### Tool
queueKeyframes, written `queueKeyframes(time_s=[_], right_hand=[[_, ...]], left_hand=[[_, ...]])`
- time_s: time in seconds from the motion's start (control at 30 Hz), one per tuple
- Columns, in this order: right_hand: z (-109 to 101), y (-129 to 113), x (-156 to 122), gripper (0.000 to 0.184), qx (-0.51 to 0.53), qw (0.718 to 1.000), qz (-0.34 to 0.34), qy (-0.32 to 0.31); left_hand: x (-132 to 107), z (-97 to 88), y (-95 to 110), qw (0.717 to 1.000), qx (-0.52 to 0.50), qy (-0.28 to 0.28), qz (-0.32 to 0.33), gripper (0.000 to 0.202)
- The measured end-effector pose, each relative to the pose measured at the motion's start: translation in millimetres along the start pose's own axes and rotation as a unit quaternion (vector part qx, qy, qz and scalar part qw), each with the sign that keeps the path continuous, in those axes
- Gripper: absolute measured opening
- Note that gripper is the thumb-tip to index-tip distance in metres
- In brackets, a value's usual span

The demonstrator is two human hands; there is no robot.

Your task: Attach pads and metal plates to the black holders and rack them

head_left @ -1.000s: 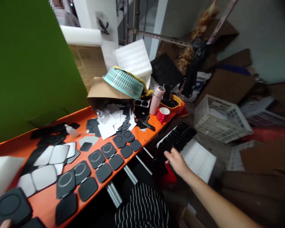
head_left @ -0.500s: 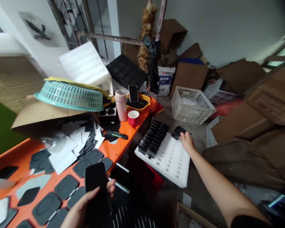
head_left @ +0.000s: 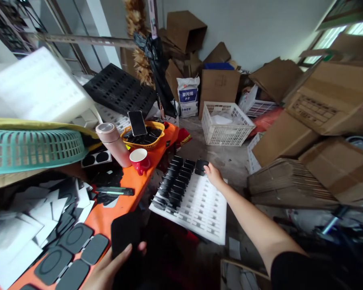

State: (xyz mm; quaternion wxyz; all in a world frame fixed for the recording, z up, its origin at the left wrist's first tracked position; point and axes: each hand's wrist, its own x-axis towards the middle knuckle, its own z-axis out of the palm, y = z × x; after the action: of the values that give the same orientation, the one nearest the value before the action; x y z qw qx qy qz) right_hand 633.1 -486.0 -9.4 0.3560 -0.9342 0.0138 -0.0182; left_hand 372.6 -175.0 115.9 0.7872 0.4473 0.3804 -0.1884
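A bright orange table [head_left: 128,177] fills the lower left of the frame; brown cardboard boxes [head_left: 326,96] crowd the upper right, against a pale grey wall [head_left: 254,32]. One pink metal flask [head_left: 113,145], one red mug with a white inside [head_left: 140,160] and one yellow plastic basket [head_left: 160,128] stand on the table. Two whole pairs of hinged dark grey panels [head_left: 74,237] lie at lower left, others cut off. At centre, a white slotted foam tray [head_left: 204,213] carries two rows of upright black pieces [head_left: 172,181]. The right hand [head_left: 214,175] pinches a small black rounded panel [head_left: 201,165] at the tray's far edge, right of the rows; whether it is seated there cannot be told. The left hand [head_left: 110,266], bottom centre-left, grips a larger-looking black rounded slab [head_left: 125,233] beside the table edge.
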Motion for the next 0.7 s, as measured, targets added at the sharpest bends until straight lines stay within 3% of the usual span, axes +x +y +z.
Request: queueKeyframes(time_s=[0.13, 0.3, 0.4, 0.47, 0.5, 0.57, 0.6, 0.67, 0.7], right_hand=[[8, 4, 2, 0.022, -0.001, 1.0, 0.002, -0.019], [10, 4, -2, 0.022, 0.016, 1.0, 0.019, -0.017], [2, -5, -27, 0.027, 0.026, 0.999, 0.021, 0.021], [-1, -15, -62, 0.031, 0.06, 0.998, 0.009, 0.017], [-1, -21, -84, 0.032, 0.148, 0.988, -0.014, -0.039], [-1, -34, -125, 0.036, 0.292, 0.921, -0.054, -0.251], [-2, -39, -142, 0.038, 0.321, 0.894, -0.054, -0.308], [-8, -44, -157, 0.036, 0.346, 0.874, -0.017, -0.342], [-12, -44, -154, 0.035, 0.344, 0.883, 0.01, -0.317]], left_hand=[[11, 12.0, -4, 0.999, 0.026, -0.019, 0.018, 0.046], [33, 31.9, -11, 0.989, 0.093, -0.102, 0.057, 0.041], [48, 45.9, -19, 0.973, 0.141, -0.158, 0.089, 0.036], [57, 58.5, -27, 0.959, 0.182, -0.19, 0.108, 0.034], [61, 65.8, -31, 0.951, 0.201, -0.205, 0.118, 0.033], [69, 80.4, -40, 0.931, 0.241, -0.236, 0.14, 0.033], [74, 86.5, -44, 0.92, 0.261, -0.249, 0.15, 0.033], [83, 92.7, -50, 0.904, 0.291, -0.261, 0.174, 0.033], [87, 91.8, -52, 0.902, 0.299, -0.25, 0.186, 0.034]])
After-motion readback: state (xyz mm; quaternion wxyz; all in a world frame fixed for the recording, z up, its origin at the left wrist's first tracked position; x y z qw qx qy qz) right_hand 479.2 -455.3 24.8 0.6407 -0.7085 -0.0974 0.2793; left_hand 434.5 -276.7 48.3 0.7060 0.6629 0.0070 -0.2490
